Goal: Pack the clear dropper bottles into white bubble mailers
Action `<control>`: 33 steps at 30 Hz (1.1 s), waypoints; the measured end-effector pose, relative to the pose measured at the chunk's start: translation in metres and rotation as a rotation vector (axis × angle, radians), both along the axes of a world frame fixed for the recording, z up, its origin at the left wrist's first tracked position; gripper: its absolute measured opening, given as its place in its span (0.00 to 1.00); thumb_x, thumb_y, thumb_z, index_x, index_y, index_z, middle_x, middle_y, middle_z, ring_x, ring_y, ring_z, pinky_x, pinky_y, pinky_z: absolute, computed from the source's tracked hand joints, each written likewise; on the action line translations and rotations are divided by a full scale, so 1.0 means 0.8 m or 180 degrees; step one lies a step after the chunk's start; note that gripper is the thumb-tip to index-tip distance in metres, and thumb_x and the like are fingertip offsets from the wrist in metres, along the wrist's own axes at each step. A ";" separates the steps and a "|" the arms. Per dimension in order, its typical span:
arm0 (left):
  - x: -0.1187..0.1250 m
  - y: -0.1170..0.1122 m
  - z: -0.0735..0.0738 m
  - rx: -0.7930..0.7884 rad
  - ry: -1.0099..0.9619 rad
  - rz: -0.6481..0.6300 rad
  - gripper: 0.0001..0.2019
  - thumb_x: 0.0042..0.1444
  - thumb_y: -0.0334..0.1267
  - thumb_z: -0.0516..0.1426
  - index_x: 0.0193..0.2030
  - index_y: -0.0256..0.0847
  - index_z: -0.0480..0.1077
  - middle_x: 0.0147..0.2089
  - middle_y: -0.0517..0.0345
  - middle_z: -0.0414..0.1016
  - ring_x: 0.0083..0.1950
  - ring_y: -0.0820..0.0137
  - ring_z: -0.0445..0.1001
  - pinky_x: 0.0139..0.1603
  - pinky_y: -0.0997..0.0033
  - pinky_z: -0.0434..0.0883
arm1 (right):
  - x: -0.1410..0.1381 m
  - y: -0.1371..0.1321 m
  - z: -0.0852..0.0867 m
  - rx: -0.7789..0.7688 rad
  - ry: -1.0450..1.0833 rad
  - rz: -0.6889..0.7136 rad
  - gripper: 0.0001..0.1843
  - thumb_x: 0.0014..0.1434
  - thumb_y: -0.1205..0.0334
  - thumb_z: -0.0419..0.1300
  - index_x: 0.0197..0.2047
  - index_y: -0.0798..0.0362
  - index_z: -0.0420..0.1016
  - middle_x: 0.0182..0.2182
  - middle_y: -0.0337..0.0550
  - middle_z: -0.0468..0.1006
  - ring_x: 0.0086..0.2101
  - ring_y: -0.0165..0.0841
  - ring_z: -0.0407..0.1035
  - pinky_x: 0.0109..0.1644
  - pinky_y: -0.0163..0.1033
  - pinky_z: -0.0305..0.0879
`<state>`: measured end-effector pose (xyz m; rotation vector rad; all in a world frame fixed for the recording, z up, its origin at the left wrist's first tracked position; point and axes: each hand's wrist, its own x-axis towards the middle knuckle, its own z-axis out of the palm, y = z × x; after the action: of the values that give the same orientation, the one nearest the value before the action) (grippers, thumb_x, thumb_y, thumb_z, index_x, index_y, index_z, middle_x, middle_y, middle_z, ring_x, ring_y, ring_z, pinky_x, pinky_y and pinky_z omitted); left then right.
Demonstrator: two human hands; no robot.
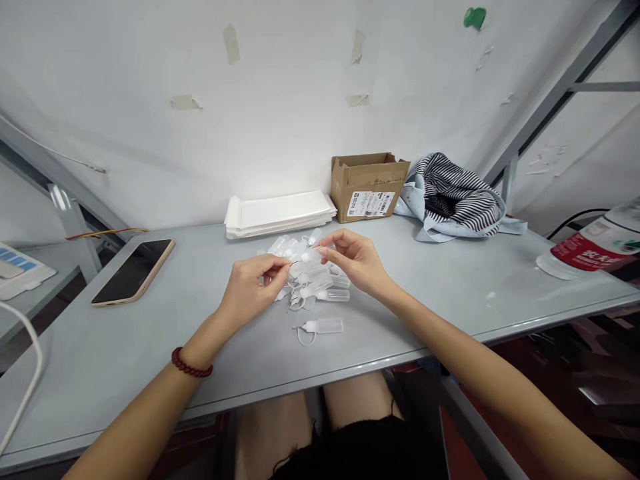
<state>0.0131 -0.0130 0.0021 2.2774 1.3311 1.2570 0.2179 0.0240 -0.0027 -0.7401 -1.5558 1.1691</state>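
My left hand [253, 288] and my right hand [356, 259] meet over a heap of small clear plastic dropper bottles [311, 280] on the grey table [440, 293]. Between them they hold one small clear bottle [309, 255]: the right fingers wrap its body and the left fingers pinch at its white tip end. One more bottle with a looped cap [323, 327] lies alone, nearer to me than the heap. A dark red bead bracelet [190, 365] sits on my left wrist.
A phone [134, 270] lies face up at the left. A stack of white sheets [277, 213] and an open cardboard box [367, 185] stand by the wall. Striped cloth [453, 197] lies at the right, and a red-labelled bottle [593, 248] at the far right edge.
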 end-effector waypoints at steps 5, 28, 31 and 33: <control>0.001 -0.001 0.004 -0.0303 -0.0210 0.0025 0.08 0.55 0.37 0.56 0.31 0.38 0.76 0.26 0.59 0.76 0.24 0.74 0.70 0.25 0.76 0.67 | 0.000 0.001 0.002 -0.0109 0.0023 -0.0040 0.15 0.51 0.51 0.66 0.35 0.54 0.73 0.31 0.41 0.77 0.29 0.29 0.71 0.34 0.38 0.67; 0.001 -0.002 0.009 -0.1051 -0.1019 -0.0248 0.09 0.57 0.40 0.57 0.38 0.38 0.76 0.28 0.58 0.75 0.23 0.76 0.68 0.25 0.75 0.68 | 0.008 0.002 0.009 -0.0096 0.0197 0.0000 0.14 0.50 0.52 0.67 0.33 0.53 0.74 0.32 0.40 0.78 0.28 0.28 0.70 0.35 0.38 0.68; 0.001 -0.002 0.010 -0.1037 -0.1000 -0.0246 0.09 0.57 0.40 0.57 0.38 0.38 0.76 0.28 0.59 0.75 0.23 0.76 0.69 0.25 0.75 0.69 | 0.008 0.002 0.010 -0.0122 0.0169 -0.0012 0.15 0.50 0.51 0.67 0.34 0.53 0.74 0.31 0.40 0.78 0.28 0.28 0.70 0.35 0.38 0.67; 0.000 -0.002 0.010 -0.1031 -0.1003 -0.0247 0.09 0.57 0.40 0.58 0.38 0.38 0.76 0.28 0.59 0.75 0.23 0.76 0.69 0.25 0.75 0.69 | 0.008 0.001 0.010 -0.0119 0.0163 -0.0019 0.15 0.49 0.51 0.68 0.33 0.53 0.73 0.31 0.40 0.77 0.28 0.28 0.70 0.35 0.38 0.67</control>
<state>0.0134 -0.0146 0.0104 1.8086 1.2173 1.2113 0.2239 0.0251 0.0057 -0.7336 -1.4919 1.2066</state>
